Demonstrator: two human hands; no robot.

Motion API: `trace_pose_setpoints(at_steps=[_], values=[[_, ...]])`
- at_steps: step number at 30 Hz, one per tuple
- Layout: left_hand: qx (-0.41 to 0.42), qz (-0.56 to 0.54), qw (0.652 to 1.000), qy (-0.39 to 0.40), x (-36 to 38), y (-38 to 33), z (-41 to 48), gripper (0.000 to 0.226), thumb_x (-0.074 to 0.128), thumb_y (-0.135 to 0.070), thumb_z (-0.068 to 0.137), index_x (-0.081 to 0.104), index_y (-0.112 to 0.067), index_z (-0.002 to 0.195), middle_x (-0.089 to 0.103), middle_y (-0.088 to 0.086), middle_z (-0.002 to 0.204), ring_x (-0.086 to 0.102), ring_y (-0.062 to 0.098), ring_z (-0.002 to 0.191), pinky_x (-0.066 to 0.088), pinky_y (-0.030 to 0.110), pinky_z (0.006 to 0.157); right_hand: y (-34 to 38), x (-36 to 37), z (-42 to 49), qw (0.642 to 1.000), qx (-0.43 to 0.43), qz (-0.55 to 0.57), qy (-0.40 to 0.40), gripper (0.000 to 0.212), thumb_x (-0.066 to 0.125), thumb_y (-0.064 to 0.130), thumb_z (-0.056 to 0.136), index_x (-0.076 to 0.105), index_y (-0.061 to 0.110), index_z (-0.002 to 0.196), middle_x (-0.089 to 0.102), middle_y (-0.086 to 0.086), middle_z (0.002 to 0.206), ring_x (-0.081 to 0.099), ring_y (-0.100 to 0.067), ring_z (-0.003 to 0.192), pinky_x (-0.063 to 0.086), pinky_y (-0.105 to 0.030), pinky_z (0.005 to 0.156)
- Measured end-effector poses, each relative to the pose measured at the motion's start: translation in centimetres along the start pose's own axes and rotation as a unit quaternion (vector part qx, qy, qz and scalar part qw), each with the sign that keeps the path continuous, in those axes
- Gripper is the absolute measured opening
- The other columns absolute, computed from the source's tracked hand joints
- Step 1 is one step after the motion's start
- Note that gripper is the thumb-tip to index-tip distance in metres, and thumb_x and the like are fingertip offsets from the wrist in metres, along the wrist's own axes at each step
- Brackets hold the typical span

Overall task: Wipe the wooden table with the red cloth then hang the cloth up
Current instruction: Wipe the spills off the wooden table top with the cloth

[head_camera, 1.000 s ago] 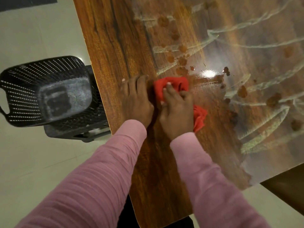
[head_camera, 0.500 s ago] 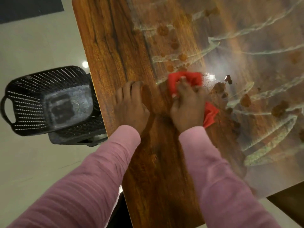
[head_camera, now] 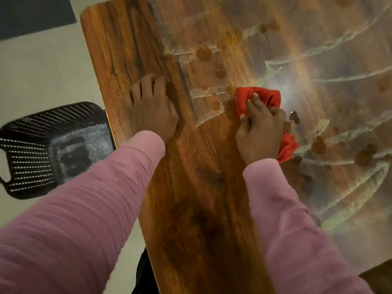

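Observation:
The wooden table (head_camera: 191,209) runs from the near edge to the top of the view. Its right part is smeared with pale wet streaks and brown blotches (head_camera: 318,145). My right hand (head_camera: 259,132) presses a bunched red cloth (head_camera: 261,98) onto the tabletop at the edge of the smeared area; cloth shows above my fingers and below my wrist. My left hand (head_camera: 150,105) lies flat on the dry wood to the left, fingers together, holding nothing. Both arms wear pink sleeves.
A black perforated plastic basket (head_camera: 51,149) stands on the pale floor just left of the table's edge. A dark mat (head_camera: 31,13) lies at the top left. A bright light glare (head_camera: 286,90) reflects off the tabletop beside the cloth.
My right hand has slid the red cloth to the right, away from my left hand and into the stained area. My left hand has stayed flat on the wood.

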State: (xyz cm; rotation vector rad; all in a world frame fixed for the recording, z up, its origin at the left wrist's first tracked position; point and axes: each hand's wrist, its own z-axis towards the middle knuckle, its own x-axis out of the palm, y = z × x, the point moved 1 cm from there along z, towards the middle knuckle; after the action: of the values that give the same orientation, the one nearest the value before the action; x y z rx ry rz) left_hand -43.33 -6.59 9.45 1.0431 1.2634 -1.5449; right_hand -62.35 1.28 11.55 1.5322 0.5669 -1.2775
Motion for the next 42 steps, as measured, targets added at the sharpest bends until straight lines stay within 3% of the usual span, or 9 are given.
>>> trace_pose_setpoints(at_steps=[3,7,9,12,16,26,29,34,42], values=[[0.002,-0.026,1.0,-0.015,0.1,-0.2,0.0,0.042,0.042,-0.018,0.082,0.055,-0.014,0.122,0.052,0.011,0.132,0.045,0.033,0.118,0.029,0.044,0.098,3.0,0.8,-1.9,0.998,-0.054,0.022,0.019,0.039,0.054,0.011,0.086,0.062,0.008,0.124,0.056,-0.004,0.136,0.046,-0.035,0.11,0.033,-0.033,0.101],[-0.013,-0.06,0.998,-0.016,-0.1,-0.2,0.0,0.047,0.042,-0.013,0.078,0.055,-0.013,0.123,0.052,0.012,0.132,0.044,0.034,0.122,0.027,0.043,0.103,6.2,1.9,-4.3,0.984,-0.151,0.056,0.076,0.046,0.038,0.025,0.088,0.066,0.005,0.117,0.06,-0.007,0.131,0.051,-0.036,0.104,0.043,-0.042,0.094],[-0.013,-0.077,0.997,-0.004,-0.3,0.0,-0.1,0.049,0.042,-0.011,0.077,0.055,-0.012,0.124,0.051,0.012,0.133,0.042,0.034,0.123,0.026,0.043,0.105,5.3,1.8,-3.5,0.981,-0.174,0.029,0.076,0.04,0.045,0.018,0.087,0.065,0.006,0.119,0.059,-0.005,0.132,0.052,-0.036,0.104,0.043,-0.041,0.094],[-0.013,-0.085,0.996,0.015,-0.5,0.1,-0.2,0.051,0.042,-0.009,0.078,0.052,-0.012,0.127,0.048,0.012,0.135,0.04,0.034,0.124,0.027,0.045,0.107,2.3,1.3,0.7,0.996,-0.089,-0.014,0.011,0.038,0.054,0.009,0.084,0.063,0.005,0.121,0.058,-0.007,0.132,0.05,-0.038,0.107,0.038,-0.036,0.097],[-0.017,-0.087,0.996,0.026,-0.6,0.0,-0.1,0.056,0.039,-0.012,0.075,0.051,-0.014,0.13,0.047,0.012,0.137,0.039,0.034,0.126,0.027,0.047,0.108,0.7,1.0,3.9,0.999,-0.011,-0.033,0.009,0.042,0.05,0.013,0.088,0.057,0.011,0.13,0.051,-0.002,0.141,0.042,-0.035,0.118,0.027,-0.029,0.104],[-0.024,-0.111,0.993,0.039,0.0,0.1,0.2,0.048,0.056,-0.017,0.086,0.049,-0.015,0.133,0.048,0.01,0.138,0.039,0.031,0.127,0.029,0.045,0.106,7.1,3.2,-2.1,0.981,-0.179,-0.011,0.077,0.038,0.051,0.015,0.088,0.062,0.009,0.124,0.056,-0.003,0.136,0.05,-0.036,0.106,0.042,-0.044,0.094],[-0.018,-0.119,0.992,0.04,-0.3,0.0,0.0,0.061,0.052,-0.004,0.073,0.048,-0.012,0.133,0.047,0.012,0.136,0.039,0.033,0.126,0.03,0.048,0.106,4.7,2.7,1.6,0.991,-0.109,-0.058,0.041,0.041,0.05,0.014,0.09,0.057,0.012,0.13,0.053,0.0,0.139,0.047,-0.035,0.112,0.036,-0.04,0.098],[-0.012,-0.096,0.995,0.036,-0.4,0.1,-0.1,0.065,0.055,-0.007,0.07,0.047,-0.013,0.134,0.047,0.011,0.136,0.039,0.033,0.126,0.027,0.046,0.105,4.5,2.6,5.2,0.999,0.003,-0.037,0.001,0.042,0.047,0.013,0.089,0.055,0.01,0.13,0.049,-0.002,0.142,0.041,-0.036,0.118,0.028,-0.032,0.103],[-0.021,-0.124,0.992,0.005,-0.1,0.1,0.1,0.048,0.054,-0.017,0.085,0.051,-0.01,0.132,0.053,0.011,0.134,0.044,0.032,0.125,0.029,0.044,0.104,9.3,4.7,1.1,0.975,-0.197,-0.02,0.099,0.039,0.049,0.013,0.09,0.059,0.009,0.128,0.052,-0.004,0.14,0.05,-0.034,0.114,0.035,-0.035,0.101]])
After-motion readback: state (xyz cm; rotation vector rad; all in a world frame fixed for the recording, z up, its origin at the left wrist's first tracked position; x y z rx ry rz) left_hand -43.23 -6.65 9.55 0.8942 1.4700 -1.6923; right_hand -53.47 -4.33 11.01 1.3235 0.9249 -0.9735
